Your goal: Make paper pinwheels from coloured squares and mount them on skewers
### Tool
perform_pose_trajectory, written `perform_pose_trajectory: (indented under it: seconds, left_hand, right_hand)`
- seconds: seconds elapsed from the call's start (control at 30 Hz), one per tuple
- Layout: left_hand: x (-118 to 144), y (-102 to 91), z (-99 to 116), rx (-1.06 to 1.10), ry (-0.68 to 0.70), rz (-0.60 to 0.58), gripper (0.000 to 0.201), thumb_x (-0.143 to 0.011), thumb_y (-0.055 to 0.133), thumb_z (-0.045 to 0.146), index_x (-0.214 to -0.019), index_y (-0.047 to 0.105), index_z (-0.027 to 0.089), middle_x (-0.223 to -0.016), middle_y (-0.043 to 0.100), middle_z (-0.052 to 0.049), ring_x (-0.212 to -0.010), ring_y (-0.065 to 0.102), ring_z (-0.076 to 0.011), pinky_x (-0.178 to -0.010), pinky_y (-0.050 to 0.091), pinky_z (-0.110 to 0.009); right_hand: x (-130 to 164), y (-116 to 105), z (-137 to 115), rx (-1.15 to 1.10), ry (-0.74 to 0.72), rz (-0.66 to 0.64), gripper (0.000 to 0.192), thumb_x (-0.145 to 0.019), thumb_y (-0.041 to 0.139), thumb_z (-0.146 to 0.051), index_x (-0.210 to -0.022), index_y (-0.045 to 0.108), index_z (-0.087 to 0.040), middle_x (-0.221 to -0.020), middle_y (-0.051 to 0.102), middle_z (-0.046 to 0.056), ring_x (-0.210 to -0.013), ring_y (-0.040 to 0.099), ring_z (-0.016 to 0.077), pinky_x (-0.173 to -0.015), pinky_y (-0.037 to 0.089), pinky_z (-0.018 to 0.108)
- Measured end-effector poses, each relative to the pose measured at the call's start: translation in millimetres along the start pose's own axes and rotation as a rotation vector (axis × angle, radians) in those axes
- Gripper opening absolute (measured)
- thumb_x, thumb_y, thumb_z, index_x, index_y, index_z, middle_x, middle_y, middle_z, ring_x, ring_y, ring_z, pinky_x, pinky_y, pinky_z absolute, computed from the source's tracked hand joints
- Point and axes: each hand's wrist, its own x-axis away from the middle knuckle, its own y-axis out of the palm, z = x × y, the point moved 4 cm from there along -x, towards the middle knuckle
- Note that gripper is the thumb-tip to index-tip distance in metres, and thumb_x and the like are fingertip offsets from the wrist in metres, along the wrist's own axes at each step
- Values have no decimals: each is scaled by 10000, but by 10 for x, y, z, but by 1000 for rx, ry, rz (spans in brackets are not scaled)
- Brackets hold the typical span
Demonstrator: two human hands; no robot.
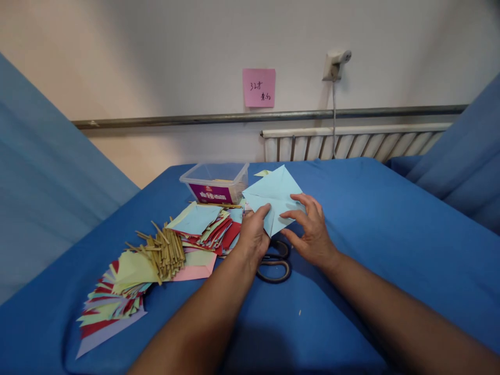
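A light blue square of paper (273, 194) with crossing crease lines is held up, tilted, above the table. My left hand (254, 229) grips its lower left side, the thumb lying on the front face. At the right corner, my right hand (312, 229) has its fingers curled over the paper, with the thumb by the lower edge. Black-handled scissors (274, 272) lie just below the paper, their blades hidden. Left of my hands is a stack of coloured paper squares (199, 221), with pale blue on top.
A clear plastic box (214, 182) with a purple label stands behind the stack. Short tan sticks (167, 252) lie piled beside a fanned paper stack (111, 302). Blue cloth (351, 323) covers the table. Behind are a radiator (351, 143) and a metal rail (187, 120).
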Motion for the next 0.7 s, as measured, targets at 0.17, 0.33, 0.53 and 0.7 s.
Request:
perform_pose_trajectory:
  seconds: [0.17,0.33,0.53,0.7]
  left_hand:
    - [54,40,5,-3,-36,-12,324,-630,738,116,-948,674,118,-822,728,-63,-624,657,-160,-550,516,-241]
    - [104,74,16,-15,-59,-20,298,-631,742,115,-918,666,145,-763,712,-26,-585,640,-141,-464,481,-206]
    - [105,82,5,-30,-74,-71,234,-649,748,149,-864,659,134,-727,698,-18,-574,636,-134,-492,506,-211]
    - [74,57,-26,-44,-77,-69,264,-624,767,169,-862,659,128,-710,689,-17,-548,619,-129,-509,521,-232]
  right_hand:
    - [-12,-48,65,-47,-41,76,60,-867,630,-279,-912,668,-268,-1249,569,59,-1265,436,282,-1052,356,515]
    - [-3,-75,55,-109,-31,116,43,-880,622,-265,-886,663,-258,-1176,620,64,-1212,492,273,-1023,396,505]
    - [4,-81,42,-170,5,140,36,-873,620,-240,-851,647,-246,-1105,657,66,-1154,542,262,-995,417,499]
    - [-6,-82,56,-207,33,139,59,-868,609,-228,-815,633,-237,-1067,677,65,-1111,575,255,-976,424,492]
